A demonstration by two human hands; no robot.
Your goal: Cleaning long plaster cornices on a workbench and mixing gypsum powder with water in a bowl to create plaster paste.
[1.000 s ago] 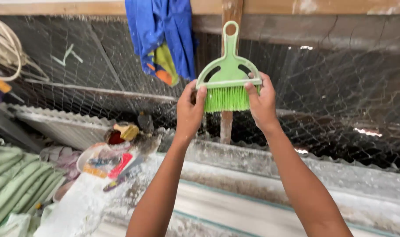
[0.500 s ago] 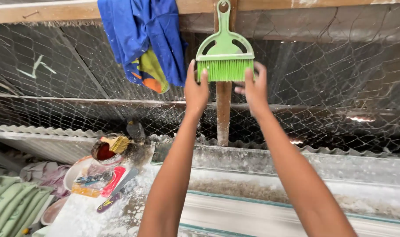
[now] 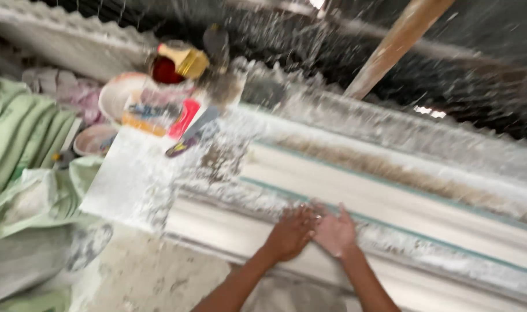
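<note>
Only the person's two forearms and hands show in the blurred head view, and both arms are bare from the lower edge of the picture to the wrists, with no sleeve or cuff anywhere along them. The bare left hand (image 3: 290, 232) and the bare right hand (image 3: 334, 232) wear no glove, and no ring, watch or band can be made out (the motion blur hides finer detail). A pale, dusty cast lies over the right hand's fingers and back, like white powder.
</note>
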